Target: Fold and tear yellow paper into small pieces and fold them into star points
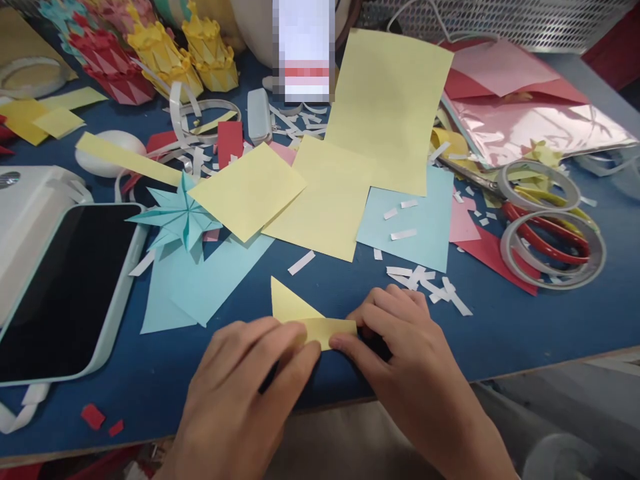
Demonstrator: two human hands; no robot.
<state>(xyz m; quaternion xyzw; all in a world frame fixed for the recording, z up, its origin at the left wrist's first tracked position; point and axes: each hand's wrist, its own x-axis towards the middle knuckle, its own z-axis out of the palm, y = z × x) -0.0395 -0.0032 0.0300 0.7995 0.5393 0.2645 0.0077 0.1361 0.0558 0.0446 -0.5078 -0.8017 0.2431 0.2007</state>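
Note:
Near the front edge of the blue table lies a small piece of folded yellow paper (pixel 313 328), with one pointed corner standing up at its upper left. My left hand (pixel 245 373) is closed on the left part of it, thumb and fingers pressing the paper. My right hand (pixel 400 337) pinches its right end between thumb and curled fingers. Parts of the fold are hidden under my left fingers. Just beyond lie yellow sheets (pixel 325 200), one square (pixel 250 190) overlapping another, and light blue sheets (pixel 220 283).
A blue paper star (pixel 183 217) and a phone (pixel 70 287) are at left. Tape rolls (pixel 553 280) and red-handled scissors (pixel 545 233) lie at right. White scraps (pixel 430 283) are scattered about. Folded paper ornaments (pixel 165 60) stand at back left. The table edge (pixel 540 370) is close to me.

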